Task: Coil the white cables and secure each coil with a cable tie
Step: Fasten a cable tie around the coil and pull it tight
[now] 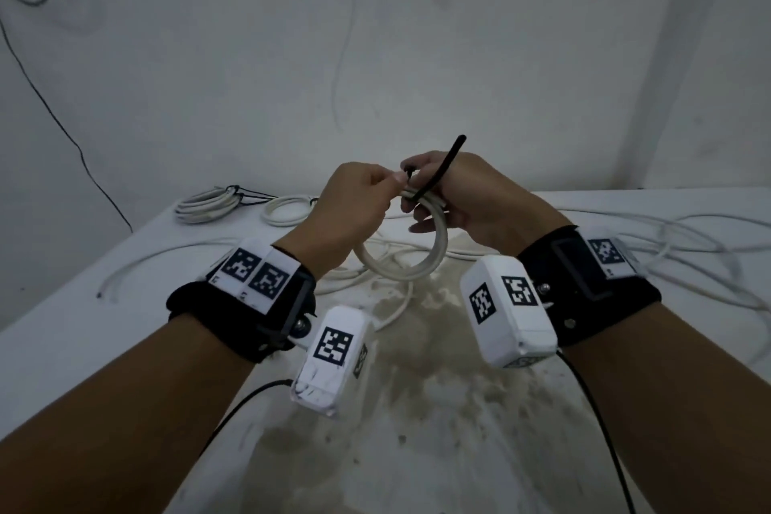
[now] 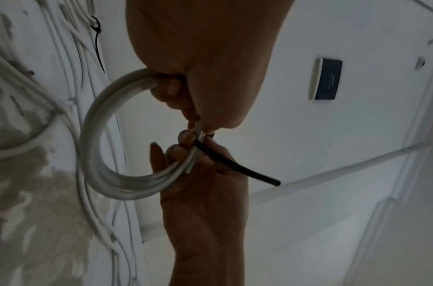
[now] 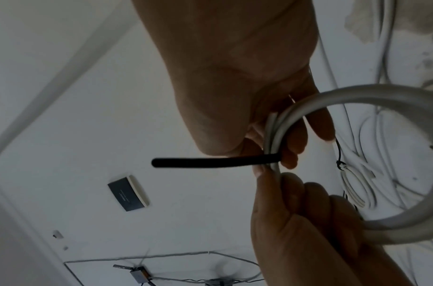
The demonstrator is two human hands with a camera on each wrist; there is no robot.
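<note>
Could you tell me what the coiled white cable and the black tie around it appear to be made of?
White cable: looks like a smooth, matte plastic jacket, probably PVC; it bends into an even coil without kinking. Black tie: a flat, matte strip, likely nylon; stiff enough for its free end to stick out unsupported.

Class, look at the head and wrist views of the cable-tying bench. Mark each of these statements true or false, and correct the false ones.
1. Both hands hold the white coil above the table. True.
2. The cable tie round the coil is white. False: it is black.
3. Two other coils, already tied, lie at the table's far left. True.
4. The right hand rests flat on the table. False: it is raised, gripping the coil.
5. The tie's free tail sticks out beyond the fingers of the left hand. True.
</note>
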